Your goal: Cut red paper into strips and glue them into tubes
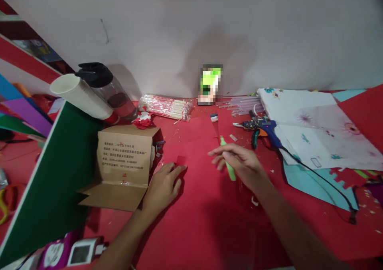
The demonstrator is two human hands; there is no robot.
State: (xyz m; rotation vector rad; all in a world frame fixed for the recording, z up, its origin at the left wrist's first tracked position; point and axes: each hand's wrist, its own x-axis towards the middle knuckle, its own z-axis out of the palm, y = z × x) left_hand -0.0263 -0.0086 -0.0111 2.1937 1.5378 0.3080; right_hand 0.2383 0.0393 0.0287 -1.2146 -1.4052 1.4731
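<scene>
My left hand point(163, 184) lies on a large sheet of red paper point(191, 218), its fingertips pressing on a small darker red paper piece point(180, 160). Fingers partly hide that piece. To the right, my right hand point(239, 162) is raised over the sheet, slightly blurred. Between its thumb and fingers is a light green highlighter pen point(230, 171), tilted, its upper end poking out above the fingers. A narrow red paper strip point(225, 125) lies just beyond this hand.
Left stand a folded cardboard box point(124, 158), a green board point(56, 174), paper cups point(86, 98) and a bottle point(119, 98). Wrapped sticks point(166, 107) and a phone point(210, 84) are at the wall. A blue glue gun point(266, 128) with trailing cord lies right, near printed sheets point(317, 118).
</scene>
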